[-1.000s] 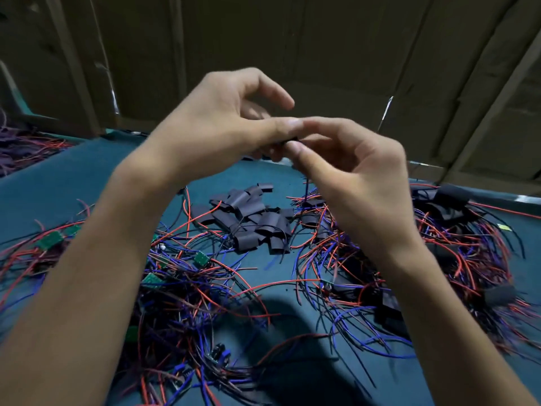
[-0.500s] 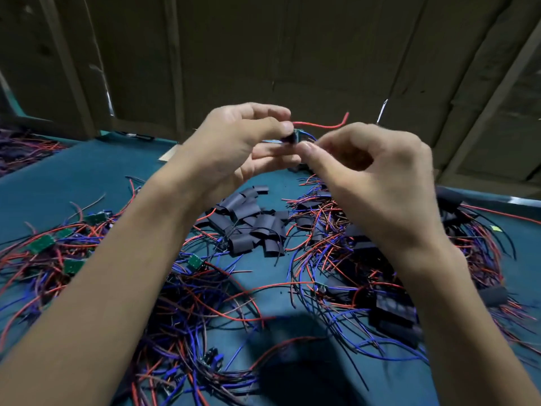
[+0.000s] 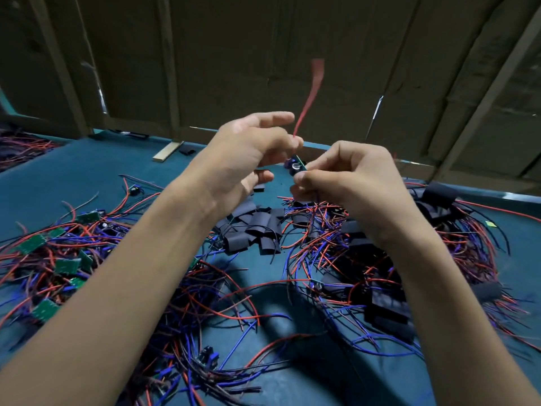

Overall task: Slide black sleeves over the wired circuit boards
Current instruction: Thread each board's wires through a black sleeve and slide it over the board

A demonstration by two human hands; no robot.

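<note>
Mid-frame, left hand [image 3: 251, 148] pinched a red wire [image 3: 307, 106]; right hand [image 3: 348, 177] gripped the circuit board [image 3: 297, 166], seemingly unsleeved. Loose black sleeves [image 3: 251, 230] lay centre; bare boards [image 3: 67, 265] left, sleeved ones [image 3: 389, 306] lower right. Roughly halfway done.

sleeve pile [image 3: 254, 230] mid table [image 3: 87, 171]; bare boards [image 3: 68, 265] left, sleeved boards [image 3: 389, 306] right, hands above.
</note>
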